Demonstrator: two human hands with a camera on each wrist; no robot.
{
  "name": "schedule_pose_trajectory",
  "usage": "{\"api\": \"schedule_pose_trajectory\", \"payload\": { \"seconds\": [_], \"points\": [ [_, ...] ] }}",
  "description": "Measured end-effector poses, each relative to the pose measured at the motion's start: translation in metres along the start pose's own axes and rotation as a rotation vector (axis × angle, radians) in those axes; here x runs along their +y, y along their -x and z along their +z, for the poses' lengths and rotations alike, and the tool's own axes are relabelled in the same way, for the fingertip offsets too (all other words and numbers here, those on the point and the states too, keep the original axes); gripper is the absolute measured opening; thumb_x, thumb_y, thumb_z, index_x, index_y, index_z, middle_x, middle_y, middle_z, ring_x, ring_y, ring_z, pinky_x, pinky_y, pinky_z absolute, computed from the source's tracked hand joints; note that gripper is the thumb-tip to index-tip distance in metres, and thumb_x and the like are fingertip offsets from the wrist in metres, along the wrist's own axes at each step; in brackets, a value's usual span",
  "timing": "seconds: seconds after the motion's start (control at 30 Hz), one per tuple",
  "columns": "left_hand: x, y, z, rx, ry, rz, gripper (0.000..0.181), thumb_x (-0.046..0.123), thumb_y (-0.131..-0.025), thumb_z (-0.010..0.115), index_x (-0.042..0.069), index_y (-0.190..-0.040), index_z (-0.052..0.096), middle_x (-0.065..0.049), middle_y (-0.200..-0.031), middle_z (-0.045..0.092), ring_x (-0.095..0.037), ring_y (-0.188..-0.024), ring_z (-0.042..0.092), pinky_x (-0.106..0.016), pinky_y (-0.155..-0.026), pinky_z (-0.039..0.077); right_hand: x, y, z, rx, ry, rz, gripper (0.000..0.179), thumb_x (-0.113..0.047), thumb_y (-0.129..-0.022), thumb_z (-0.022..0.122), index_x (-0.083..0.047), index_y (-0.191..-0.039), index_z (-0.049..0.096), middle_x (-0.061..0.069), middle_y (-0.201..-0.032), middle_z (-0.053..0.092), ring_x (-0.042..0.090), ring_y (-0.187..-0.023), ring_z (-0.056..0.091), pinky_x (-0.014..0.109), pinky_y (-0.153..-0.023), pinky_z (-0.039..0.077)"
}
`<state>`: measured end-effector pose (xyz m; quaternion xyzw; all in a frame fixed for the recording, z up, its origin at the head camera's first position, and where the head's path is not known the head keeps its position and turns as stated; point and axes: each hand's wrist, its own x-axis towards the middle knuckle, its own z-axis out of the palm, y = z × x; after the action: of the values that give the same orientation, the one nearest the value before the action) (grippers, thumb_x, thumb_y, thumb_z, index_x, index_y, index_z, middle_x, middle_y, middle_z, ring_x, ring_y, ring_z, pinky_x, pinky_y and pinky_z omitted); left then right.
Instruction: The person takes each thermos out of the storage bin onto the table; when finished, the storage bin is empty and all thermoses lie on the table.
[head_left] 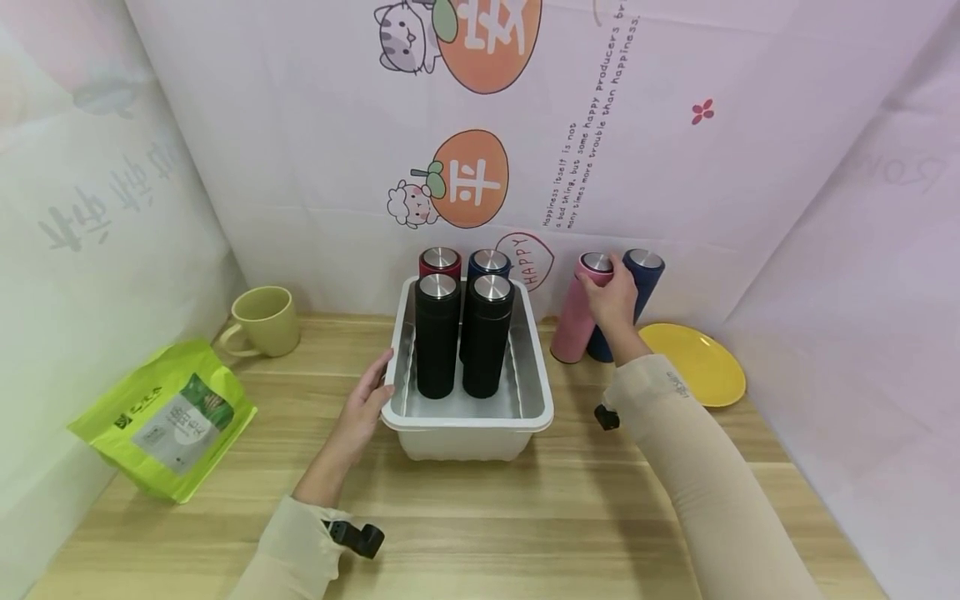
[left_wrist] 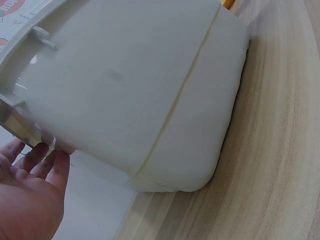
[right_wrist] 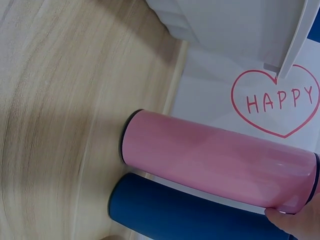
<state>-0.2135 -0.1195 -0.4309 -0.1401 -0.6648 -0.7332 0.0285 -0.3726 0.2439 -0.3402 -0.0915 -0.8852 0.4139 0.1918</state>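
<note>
In the head view, a white plastic bin [head_left: 465, 442] stands mid-table, holding two black thermos flasks [head_left: 437, 350] in front. Behind them are a red flask [head_left: 440, 262] and a blue one [head_left: 490, 263]. My left hand [head_left: 362, 408] holds the bin's left rim; the left wrist view has its fingers [left_wrist: 59, 172] curled at the edge. To the right of the bin, my right hand [head_left: 613, 300] grips a pink thermos flask [head_left: 573, 325] near its steel lid. Right beside that stands a dark blue flask [right_wrist: 190, 207], partly hidden by the hand in the head view.
A yellow plate [head_left: 701, 367] lies behind my right forearm. On the left are a yellow-green mug [head_left: 266, 321] and a bright green pouch [head_left: 172, 417]. A printed white sheet [head_left: 322, 150] rises behind the wooden table [head_left: 480, 533], with white sheets along both sides.
</note>
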Motion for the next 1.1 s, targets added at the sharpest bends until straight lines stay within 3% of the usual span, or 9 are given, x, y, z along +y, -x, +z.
{"api": "schedule_pose_trajectory", "payload": {
  "seconds": [0.2, 0.5, 0.77, 1.1],
  "points": [
    [-0.001, 0.000, 0.000, 0.003, 0.005, -0.002, 0.054, -0.002, -0.099, 0.035, -0.008, -0.151, 0.020, -0.025, -0.158, 0.010, -0.037, -0.143, 0.012, -0.046, -0.115, 0.014, 0.001, 0.000, -0.001, 0.010, 0.004, -0.005, 0.067, -0.029, -0.093, 0.067, -0.007, -0.149, 0.037, 0.020, -0.146, 0.040, 0.034, -0.129, 0.041, 0.044, -0.108, 0.037],
    [-0.002, 0.001, 0.000, 0.000, 0.004, -0.014, 0.054, 0.001, -0.100, 0.035, -0.005, -0.152, 0.020, -0.024, -0.159, 0.009, -0.036, -0.144, 0.011, -0.046, -0.115, 0.015, -0.003, 0.000, -0.008, 0.037, 0.043, -0.127, 0.060, -0.022, -0.090, 0.070, -0.002, -0.142, 0.047, 0.020, -0.144, 0.043, 0.034, -0.131, 0.039, 0.042, -0.110, 0.033],
    [-0.002, 0.000, -0.002, 0.007, -0.026, -0.021, 0.054, 0.003, -0.101, 0.035, -0.001, -0.153, 0.021, -0.020, -0.159, 0.010, -0.032, -0.144, 0.012, -0.044, -0.115, 0.015, -0.042, 0.011, -0.025, 0.014, 0.072, -0.255, 0.056, -0.022, -0.092, 0.067, -0.002, -0.140, 0.049, 0.020, -0.153, 0.028, 0.034, -0.141, 0.023, 0.045, -0.115, 0.021],
    [-0.002, 0.000, -0.002, -0.004, -0.011, 0.000, 0.054, 0.001, -0.100, 0.036, -0.004, -0.152, 0.020, -0.021, -0.159, 0.010, -0.033, -0.144, 0.013, -0.043, -0.115, 0.016, -0.084, 0.044, -0.015, -0.109, -0.003, -0.400, 0.056, -0.019, -0.090, 0.070, -0.003, -0.140, 0.050, 0.018, -0.149, 0.037, 0.031, -0.138, 0.030, 0.045, -0.113, 0.026]
  ]
}}
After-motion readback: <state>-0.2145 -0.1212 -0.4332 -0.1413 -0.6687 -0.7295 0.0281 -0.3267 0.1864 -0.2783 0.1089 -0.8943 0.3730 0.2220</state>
